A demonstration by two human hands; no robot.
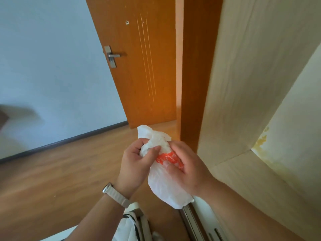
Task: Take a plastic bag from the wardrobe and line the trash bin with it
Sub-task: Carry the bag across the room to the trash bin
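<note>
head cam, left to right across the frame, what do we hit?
Pale blue wall → door handle → orange door → door frame → pale wood wardrobe panel. Lower down: left hand → white plastic bag → right hand.

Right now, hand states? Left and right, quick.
Left hand: closed, pinching the upper part of the crumpled plastic bag.
Right hand: closed around the middle of the same bag.

Orange printed band on white plastic bag (166,158): crumpled, characters illegible. No other readable text seen.
</note>
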